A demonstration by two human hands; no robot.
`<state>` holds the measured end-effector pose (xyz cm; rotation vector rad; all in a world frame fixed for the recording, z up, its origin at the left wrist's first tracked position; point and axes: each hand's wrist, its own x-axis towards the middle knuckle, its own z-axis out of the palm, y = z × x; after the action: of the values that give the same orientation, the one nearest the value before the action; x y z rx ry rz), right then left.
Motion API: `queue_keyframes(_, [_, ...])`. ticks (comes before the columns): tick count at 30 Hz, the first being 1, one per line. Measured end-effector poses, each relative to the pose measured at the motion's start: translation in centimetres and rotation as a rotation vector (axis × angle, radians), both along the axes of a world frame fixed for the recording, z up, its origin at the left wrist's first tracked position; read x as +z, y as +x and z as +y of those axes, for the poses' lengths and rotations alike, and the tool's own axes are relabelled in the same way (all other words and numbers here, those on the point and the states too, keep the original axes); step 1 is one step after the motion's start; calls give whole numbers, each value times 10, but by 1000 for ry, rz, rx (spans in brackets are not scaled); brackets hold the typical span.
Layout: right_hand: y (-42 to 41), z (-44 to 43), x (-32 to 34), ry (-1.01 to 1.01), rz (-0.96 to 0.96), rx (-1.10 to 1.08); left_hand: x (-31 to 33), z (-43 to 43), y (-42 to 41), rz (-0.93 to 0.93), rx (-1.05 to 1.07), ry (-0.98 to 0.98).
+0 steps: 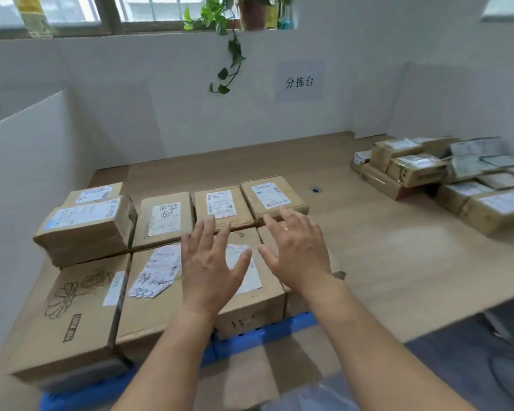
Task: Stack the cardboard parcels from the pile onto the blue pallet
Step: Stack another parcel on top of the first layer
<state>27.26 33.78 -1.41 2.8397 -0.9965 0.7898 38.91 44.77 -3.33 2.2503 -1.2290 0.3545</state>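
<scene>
Cardboard parcels (163, 221) lie edge to edge, labels up, in tight rows on the blue pallet (267, 330) at the near left corner of the table (368, 250), likely to keep a flat layer. Left hand (211, 262) and right hand (297, 250) hover over them, each grip spread and empty; contact is unclear. The pile (445, 176) sits at the far right edge, blurred and cut off. Parcels hide most of the pallet.

The scene is seen from a single head-worn camera, faced forward and down, held close over the blue pallet (264, 336) and counter (368, 247).
</scene>
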Motion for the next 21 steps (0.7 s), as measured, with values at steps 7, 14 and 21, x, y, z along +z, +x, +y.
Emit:
queue_keyframes(7, [-101, -48, -4, 46, 20, -160, -5, -72, -99, 49, -151, -50])
queue_keyframes(14, [-172, -93, -10, 73, -9, -327, -11, -129, -153, 43, -248, -1])
queue_keyframes(21, [-223, -157, -23, 68, 13, -442, -18, -208, -197, 53, -354, 64])
